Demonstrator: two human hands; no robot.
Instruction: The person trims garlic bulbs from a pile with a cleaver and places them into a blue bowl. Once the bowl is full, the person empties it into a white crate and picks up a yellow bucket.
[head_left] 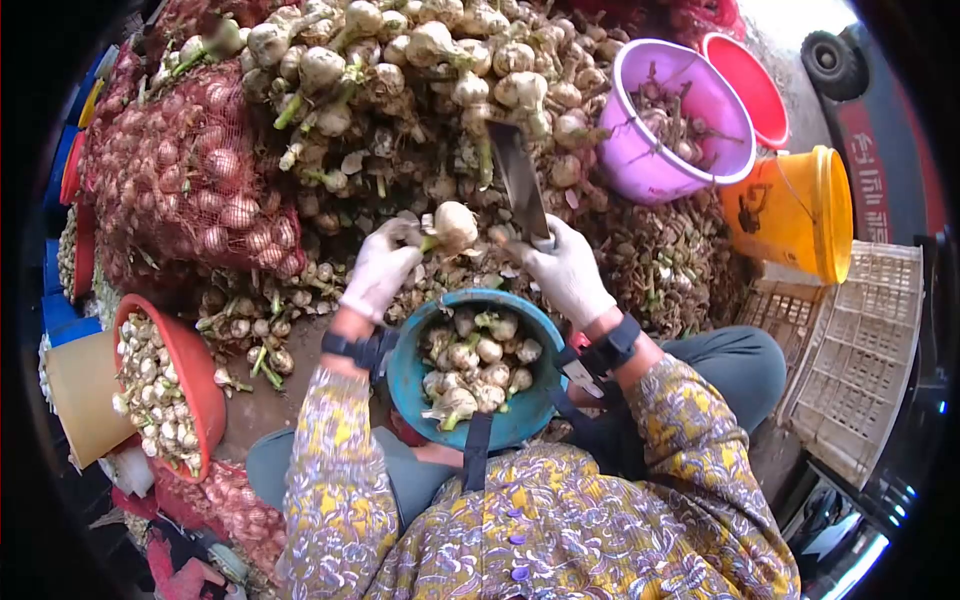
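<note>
My left hand point(383, 268), in a white glove, is closed on the stem of a garlic bulb point(456, 226), whose round head points to the right. In my right hand point(563, 272), also gloved, is a knife point(517, 180) with a broad dark blade pointing up and away from me. The blade stands to the right of the bulb, apart from it. Below both hands, between my legs, sits a teal basin point(398, 375) with several garlic bulbs point(489, 349) in it. A large heap of stemmed garlic point(430, 90) rises just beyond my hands.
Red mesh sacks of garlic point(190, 170) lie at the left, above an orange-red tub point(205, 390) of bulbs. At the right stand a purple bucket point(625, 165) holding stem scraps, a red bucket point(755, 95), a yellow bucket point(800, 215) and plastic crates point(860, 350).
</note>
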